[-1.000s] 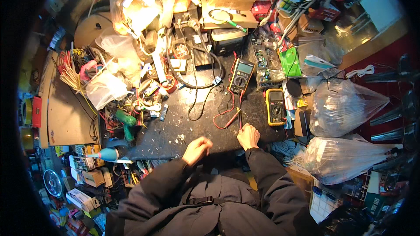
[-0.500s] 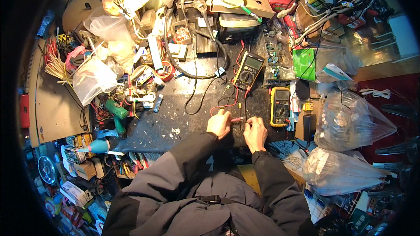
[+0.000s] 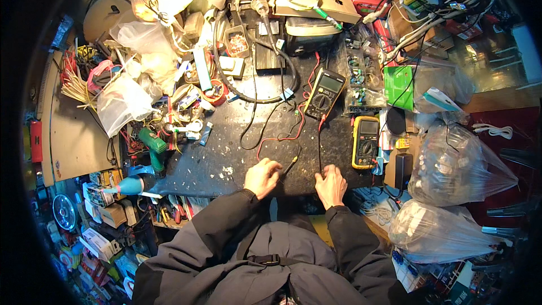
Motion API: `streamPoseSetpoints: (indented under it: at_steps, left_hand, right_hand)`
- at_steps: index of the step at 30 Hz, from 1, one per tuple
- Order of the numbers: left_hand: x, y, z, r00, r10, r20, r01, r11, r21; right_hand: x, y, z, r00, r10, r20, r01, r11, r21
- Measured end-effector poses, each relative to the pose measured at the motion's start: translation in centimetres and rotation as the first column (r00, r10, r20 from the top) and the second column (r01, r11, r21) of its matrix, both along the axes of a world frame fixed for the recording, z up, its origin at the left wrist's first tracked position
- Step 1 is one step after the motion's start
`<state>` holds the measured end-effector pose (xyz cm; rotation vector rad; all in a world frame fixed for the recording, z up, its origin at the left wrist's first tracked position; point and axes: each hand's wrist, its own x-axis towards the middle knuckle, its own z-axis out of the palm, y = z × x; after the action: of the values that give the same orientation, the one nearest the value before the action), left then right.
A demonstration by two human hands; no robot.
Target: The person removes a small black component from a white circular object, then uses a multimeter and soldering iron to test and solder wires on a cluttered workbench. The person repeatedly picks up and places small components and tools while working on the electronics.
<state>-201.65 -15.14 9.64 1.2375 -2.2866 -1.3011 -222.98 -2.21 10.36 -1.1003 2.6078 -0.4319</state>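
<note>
My left hand point(image 3: 262, 178) is near the front edge of the dark bench, fingers curled on the end of the red test lead point(image 3: 265, 142). My right hand point(image 3: 331, 186) lies further right at the same edge, closed on the black test lead point(image 3: 319, 144); the probe itself is mostly hidden by the fingers. Both leads run up to a black multimeter point(image 3: 324, 97), tilted on the bench beyond my hands. Between the hands, closer to the left fingertips, is a thin dark cable end with a yellowish tip point(image 3: 294, 159).
A yellow-edged multimeter point(image 3: 366, 142) lies right of my right hand. A thick black cable point(image 3: 254, 100) loops at the back. A green-handled tool point(image 3: 152, 146) and heaped wires lie left. Clear bags point(image 3: 437, 164) of parts stand right, and a finned black box point(image 3: 267, 51) sits behind.
My hands have moved apart and toward me, the left one shifting left. The red probe that showed between them is now hidden. The whole view has shifted slightly.
</note>
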Motion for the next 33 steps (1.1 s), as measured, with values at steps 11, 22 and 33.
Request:
streamPoseSetpoints:
  at_steps: [11,22,33]
  left_hand:
    - [-4.8,4.0,1.5,0.833,-0.488,-0.261,0.54,0.612,0.578]
    - [-2.6,-6.1,14.2,0.913,0.345,-0.22,0.002,0.535,0.845]
    - [3.0,-11.2,7.1,0.776,0.628,-0.053,-0.212,0.339,0.917]
  right_hand:
    - [-2.7,1.7,3.9,0.245,0.027,0.969,0.265,0.96,-0.094]
    - [1.1,16.2,11.5,0.735,0.149,0.661,-0.17,0.985,-0.032]
    - [-1.6,35.1,5.9,0.949,0.195,0.248,-0.223,0.971,0.089]
